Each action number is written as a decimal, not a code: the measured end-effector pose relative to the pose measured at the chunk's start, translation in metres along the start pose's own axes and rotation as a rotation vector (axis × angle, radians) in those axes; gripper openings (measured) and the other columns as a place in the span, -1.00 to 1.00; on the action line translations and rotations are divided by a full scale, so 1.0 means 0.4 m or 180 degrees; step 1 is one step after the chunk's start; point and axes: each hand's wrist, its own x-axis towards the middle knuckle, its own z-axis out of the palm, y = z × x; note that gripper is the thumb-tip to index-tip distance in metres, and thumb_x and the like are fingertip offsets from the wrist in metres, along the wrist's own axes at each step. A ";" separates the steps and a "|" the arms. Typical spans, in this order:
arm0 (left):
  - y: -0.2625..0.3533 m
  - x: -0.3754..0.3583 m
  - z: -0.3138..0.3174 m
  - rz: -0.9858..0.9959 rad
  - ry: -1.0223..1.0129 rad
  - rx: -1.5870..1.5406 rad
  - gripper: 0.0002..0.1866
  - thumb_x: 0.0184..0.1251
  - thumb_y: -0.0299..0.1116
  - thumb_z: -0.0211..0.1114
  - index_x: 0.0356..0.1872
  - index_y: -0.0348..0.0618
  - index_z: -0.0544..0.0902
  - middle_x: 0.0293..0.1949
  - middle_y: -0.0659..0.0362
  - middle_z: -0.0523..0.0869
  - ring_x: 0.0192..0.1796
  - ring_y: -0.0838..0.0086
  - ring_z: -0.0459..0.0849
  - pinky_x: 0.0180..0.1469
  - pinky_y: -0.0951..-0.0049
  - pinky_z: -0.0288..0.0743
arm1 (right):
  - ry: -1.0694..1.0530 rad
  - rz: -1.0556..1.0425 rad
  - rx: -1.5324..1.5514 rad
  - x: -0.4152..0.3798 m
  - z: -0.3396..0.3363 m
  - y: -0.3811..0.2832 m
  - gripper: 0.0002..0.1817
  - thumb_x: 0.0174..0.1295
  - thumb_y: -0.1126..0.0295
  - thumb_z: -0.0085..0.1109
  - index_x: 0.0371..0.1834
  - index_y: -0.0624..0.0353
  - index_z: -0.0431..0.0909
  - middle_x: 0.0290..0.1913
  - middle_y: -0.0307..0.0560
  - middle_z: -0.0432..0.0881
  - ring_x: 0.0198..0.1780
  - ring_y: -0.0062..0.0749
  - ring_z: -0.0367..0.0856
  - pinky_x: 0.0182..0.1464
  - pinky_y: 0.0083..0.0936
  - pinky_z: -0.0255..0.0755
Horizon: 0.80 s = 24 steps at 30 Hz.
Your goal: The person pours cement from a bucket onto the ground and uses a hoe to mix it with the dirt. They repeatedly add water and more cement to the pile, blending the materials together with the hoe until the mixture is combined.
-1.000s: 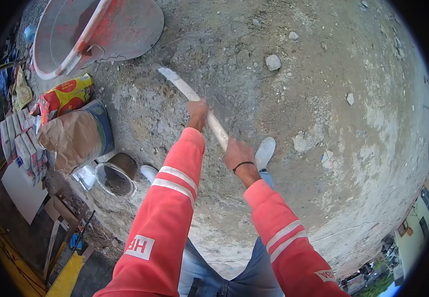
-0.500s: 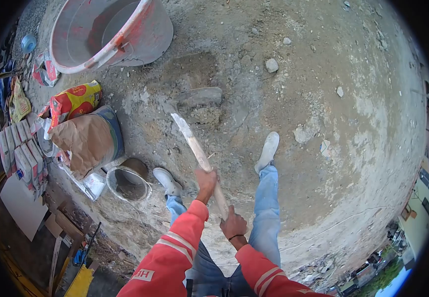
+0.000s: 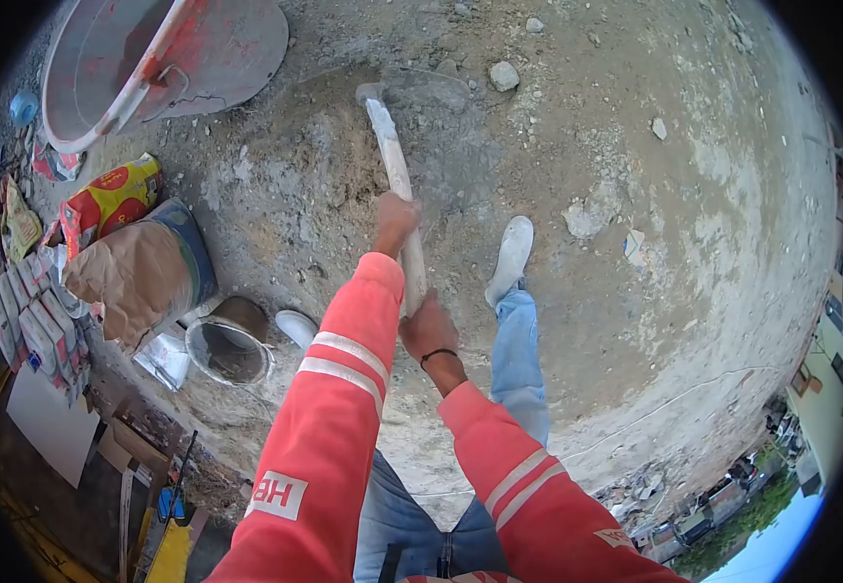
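A wooden-handled hoe [image 3: 395,160] reaches away from me over the dirt, pale residue coating the far end of its shaft. Its wide grey blade [image 3: 426,90] lies low at the damp ground and blends into the soil. My left hand [image 3: 397,222] is wrapped round the middle of the handle. Closer to my body, my right hand [image 3: 429,326], with a dark band at the wrist, grips the lower handle. My feet stand apart on either side, one pale boot [image 3: 512,257] at the right and another [image 3: 296,327] partly hidden by my left sleeve.
A large red-stained tub [image 3: 237,58] stands at the upper left. Below it are a red and yellow bag [image 3: 115,199], a brown paper sack [image 3: 135,277] and a bucket [image 3: 230,345]. Stacked grey blocks [image 3: 37,316] sit farther left. A stone [image 3: 504,76] lies beyond the blade.
The hoe has swung forward, its blade now farther from my feet. Both hands have moved up and away with it, arms stretched out, still gripping the handle.
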 end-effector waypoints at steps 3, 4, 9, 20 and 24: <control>-0.060 -0.179 -0.026 0.0116 0.0217 -0.0013 -0.70 0.04 -0.43 0.43 -0.28 -0.50 0.63 -0.46 -0.14 0.73 -0.43 0.09 0.81 -0.43 0.14 0.62 | -0.0221 0.0102 0.0367 -0.138 0.065 0.076 -0.43 0.13 0.33 0.31 0.17 0.28 0.30 -0.12 0.48 0.67 -0.01 0.41 0.67 0.05 0.14 0.55; -0.098 -0.241 -0.034 -0.0004 0.0205 -0.0023 -0.68 0.03 -0.42 0.44 -0.27 -0.48 0.62 -0.47 -0.15 0.73 -0.44 0.08 0.80 -0.44 0.14 0.61 | -0.0272 0.0186 0.0421 -0.200 0.086 0.101 -0.42 0.13 0.31 0.31 0.17 0.26 0.30 -0.13 0.49 0.67 -0.02 0.40 0.67 0.04 0.14 0.55; -0.278 -0.530 -0.060 -0.0458 0.0189 0.0445 -0.56 0.07 -0.37 0.44 -0.03 -0.39 0.59 -0.15 -0.27 0.75 -0.03 -0.12 0.76 0.00 0.05 0.63 | -0.0371 0.0439 0.0186 -0.467 0.182 0.239 -0.37 0.07 0.22 0.36 0.20 0.18 0.37 -0.24 0.34 0.72 -0.14 0.35 0.71 -0.05 0.11 0.61; -0.011 -0.310 0.159 0.0500 -0.0088 -0.0010 -0.57 0.10 -0.40 0.44 -0.03 -0.38 0.55 -0.15 -0.26 0.74 -0.02 -0.16 0.74 0.01 0.06 0.61 | 0.0582 0.0559 0.0203 -0.184 0.051 0.206 -0.38 0.15 0.21 0.38 0.18 0.12 0.27 -0.25 0.32 0.71 -0.14 0.35 0.70 -0.04 0.17 0.55; -0.090 -0.238 0.143 0.0047 -0.0269 0.0685 -0.50 0.08 -0.29 0.49 -0.03 -0.39 0.55 -0.09 -0.32 0.72 0.04 -0.19 0.71 0.05 0.01 0.60 | 0.0343 0.0117 0.1111 -0.148 0.143 0.198 -0.33 0.16 0.04 0.40 0.15 0.19 0.29 -0.10 0.41 0.70 0.01 0.40 0.66 0.06 0.12 0.53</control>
